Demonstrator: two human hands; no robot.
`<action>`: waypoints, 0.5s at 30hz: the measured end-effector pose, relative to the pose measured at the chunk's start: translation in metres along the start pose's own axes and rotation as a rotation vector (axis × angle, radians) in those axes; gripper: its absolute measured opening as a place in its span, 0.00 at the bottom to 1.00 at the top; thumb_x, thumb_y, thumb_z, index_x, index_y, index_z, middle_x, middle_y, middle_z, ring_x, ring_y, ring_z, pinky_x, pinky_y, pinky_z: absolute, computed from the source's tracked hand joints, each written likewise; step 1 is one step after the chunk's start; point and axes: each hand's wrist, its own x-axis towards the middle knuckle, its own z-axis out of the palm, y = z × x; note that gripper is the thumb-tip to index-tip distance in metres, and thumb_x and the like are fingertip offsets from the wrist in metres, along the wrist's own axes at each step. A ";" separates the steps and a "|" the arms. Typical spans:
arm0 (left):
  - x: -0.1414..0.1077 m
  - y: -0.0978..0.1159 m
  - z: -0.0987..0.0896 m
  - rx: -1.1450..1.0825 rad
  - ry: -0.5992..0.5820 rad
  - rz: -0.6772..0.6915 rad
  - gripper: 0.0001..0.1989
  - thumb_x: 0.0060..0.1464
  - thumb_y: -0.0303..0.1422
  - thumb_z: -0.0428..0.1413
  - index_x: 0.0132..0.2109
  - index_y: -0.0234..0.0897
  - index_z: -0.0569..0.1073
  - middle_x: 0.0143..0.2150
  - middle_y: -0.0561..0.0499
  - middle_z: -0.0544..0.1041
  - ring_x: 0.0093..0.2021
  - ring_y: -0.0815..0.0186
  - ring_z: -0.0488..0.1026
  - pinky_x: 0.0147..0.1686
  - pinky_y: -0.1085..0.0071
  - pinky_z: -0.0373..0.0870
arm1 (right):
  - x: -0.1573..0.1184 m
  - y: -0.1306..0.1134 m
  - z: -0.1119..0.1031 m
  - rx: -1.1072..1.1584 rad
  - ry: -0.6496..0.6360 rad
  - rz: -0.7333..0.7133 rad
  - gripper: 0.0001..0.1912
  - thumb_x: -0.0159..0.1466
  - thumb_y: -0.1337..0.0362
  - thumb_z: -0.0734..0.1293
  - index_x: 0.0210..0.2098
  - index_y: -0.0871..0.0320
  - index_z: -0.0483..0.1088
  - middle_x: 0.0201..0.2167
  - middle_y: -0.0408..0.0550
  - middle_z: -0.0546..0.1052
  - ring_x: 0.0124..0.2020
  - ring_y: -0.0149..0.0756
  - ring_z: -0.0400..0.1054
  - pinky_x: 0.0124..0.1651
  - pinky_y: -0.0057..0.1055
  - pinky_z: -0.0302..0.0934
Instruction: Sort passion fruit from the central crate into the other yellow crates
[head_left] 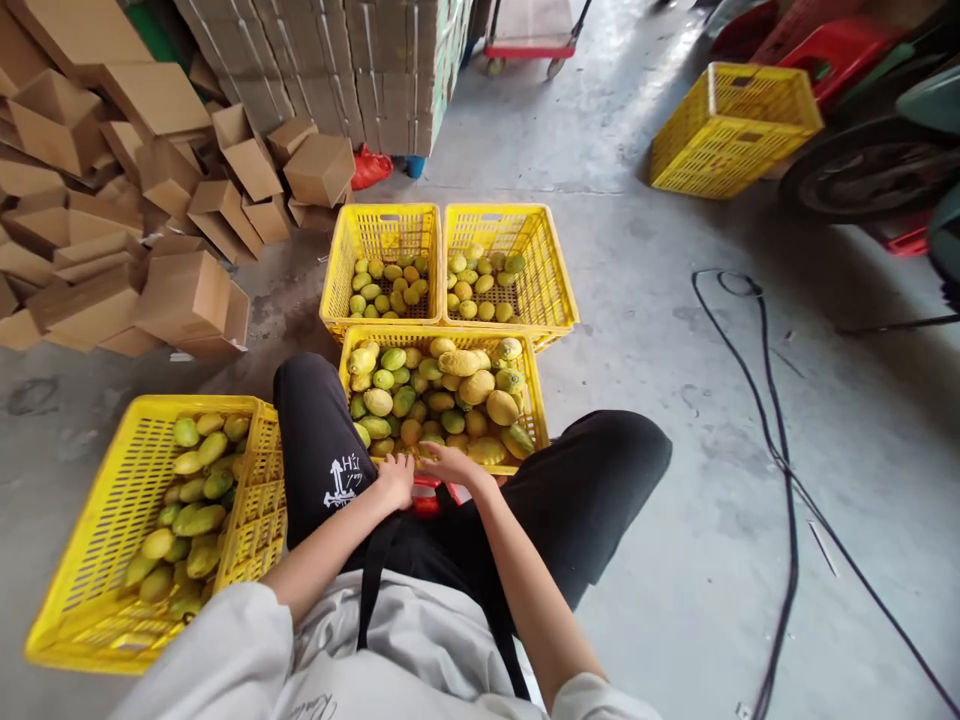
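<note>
My left hand (395,478) is at the near edge of the middle yellow crate (534,400), its fingers apart and nothing in them. Just right of it, my right hand (448,464) reaches toward the same edge with fingers stretched out, also holding nothing. Green and yellow fruits (459,362) of mixed sizes fill this crate between my knees. Beyond it stand two more yellow crates, the left one (381,216) and the right one (551,265), each with a layer of smaller fruits. A larger yellow crate (97,530) with long green-yellow fruits (199,520) sits by my left leg.
Open cardboard boxes (180,290) are heaped at the left, beside tall stacked cartons (322,70). A trolley (529,45) stands at the back. At the right are a yellow crate (731,130), a wheel (870,170) and a black cable (786,470) on the floor.
</note>
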 end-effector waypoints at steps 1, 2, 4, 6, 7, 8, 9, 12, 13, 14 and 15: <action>0.000 -0.002 0.007 0.067 -0.034 0.011 0.27 0.52 0.35 0.59 0.57 0.27 0.71 0.58 0.26 0.73 0.62 0.40 0.68 0.59 0.44 0.61 | 0.002 0.001 -0.001 0.001 -0.030 -0.035 0.22 0.68 0.59 0.63 0.61 0.48 0.70 0.54 0.48 0.79 0.54 0.39 0.73 0.55 0.31 0.64; 0.003 -0.005 0.010 0.119 -0.061 0.032 0.25 0.54 0.36 0.58 0.57 0.27 0.72 0.58 0.26 0.73 0.62 0.41 0.68 0.60 0.47 0.61 | 0.004 0.002 -0.003 0.004 -0.047 -0.055 0.23 0.70 0.60 0.61 0.63 0.48 0.67 0.55 0.47 0.79 0.55 0.37 0.73 0.55 0.28 0.63; 0.010 -0.010 0.006 0.190 -0.101 0.073 0.22 0.60 0.38 0.52 0.56 0.29 0.72 0.57 0.31 0.75 0.60 0.46 0.71 0.59 0.52 0.64 | 0.008 0.006 -0.004 -0.021 -0.067 -0.043 0.24 0.70 0.63 0.59 0.64 0.54 0.66 0.55 0.52 0.79 0.56 0.39 0.72 0.55 0.30 0.62; 0.018 -0.015 -0.002 0.241 -0.123 0.086 0.22 0.64 0.39 0.47 0.57 0.31 0.71 0.57 0.34 0.76 0.58 0.49 0.73 0.56 0.56 0.67 | 0.011 0.010 -0.001 -0.072 -0.092 -0.001 0.23 0.67 0.67 0.61 0.61 0.58 0.70 0.52 0.58 0.80 0.55 0.45 0.73 0.54 0.35 0.63; 0.021 -0.017 -0.005 0.265 -0.129 0.080 0.22 0.64 0.39 0.47 0.57 0.30 0.71 0.57 0.33 0.76 0.58 0.49 0.73 0.56 0.56 0.68 | 0.012 0.012 0.002 -0.095 -0.108 0.019 0.22 0.66 0.68 0.62 0.59 0.58 0.72 0.50 0.59 0.80 0.53 0.48 0.74 0.53 0.37 0.64; 0.023 -0.018 -0.007 0.287 -0.135 0.074 0.22 0.64 0.38 0.47 0.57 0.29 0.71 0.57 0.33 0.75 0.58 0.49 0.74 0.55 0.55 0.69 | 0.013 0.013 0.005 -0.111 -0.123 0.031 0.21 0.66 0.68 0.62 0.57 0.57 0.73 0.49 0.59 0.81 0.52 0.48 0.74 0.52 0.38 0.64; 0.025 -0.018 -0.007 0.305 -0.144 0.071 0.21 0.63 0.38 0.48 0.57 0.29 0.71 0.57 0.32 0.75 0.58 0.49 0.74 0.55 0.55 0.69 | 0.015 0.013 0.008 -0.123 -0.135 0.036 0.20 0.65 0.68 0.63 0.55 0.57 0.74 0.49 0.58 0.81 0.52 0.48 0.75 0.51 0.38 0.64; 0.029 -0.017 -0.006 0.326 -0.182 0.082 0.21 0.63 0.39 0.49 0.56 0.30 0.72 0.57 0.34 0.76 0.57 0.50 0.74 0.54 0.58 0.70 | 0.019 0.012 0.014 -0.141 -0.154 0.025 0.20 0.67 0.66 0.61 0.56 0.57 0.73 0.51 0.59 0.80 0.53 0.47 0.74 0.51 0.36 0.64; 0.030 -0.017 -0.005 0.326 -0.191 0.087 0.21 0.64 0.39 0.48 0.55 0.30 0.73 0.57 0.35 0.77 0.57 0.51 0.75 0.53 0.59 0.71 | 0.020 0.011 0.015 -0.145 -0.158 0.018 0.20 0.67 0.66 0.61 0.57 0.58 0.73 0.52 0.59 0.79 0.53 0.46 0.74 0.51 0.36 0.64; 0.031 -0.016 -0.004 0.324 -0.195 0.091 0.21 0.64 0.39 0.47 0.55 0.30 0.73 0.57 0.35 0.77 0.56 0.51 0.75 0.53 0.60 0.71 | 0.021 0.011 0.015 -0.149 -0.162 0.013 0.20 0.67 0.66 0.60 0.57 0.58 0.72 0.52 0.60 0.79 0.53 0.46 0.74 0.51 0.36 0.64; 0.033 -0.016 -0.003 0.321 -0.196 0.092 0.22 0.64 0.39 0.46 0.55 0.29 0.73 0.57 0.34 0.77 0.56 0.51 0.75 0.53 0.60 0.71 | 0.022 0.010 0.015 -0.153 -0.167 0.012 0.20 0.67 0.66 0.60 0.56 0.59 0.72 0.52 0.60 0.79 0.53 0.46 0.74 0.50 0.35 0.64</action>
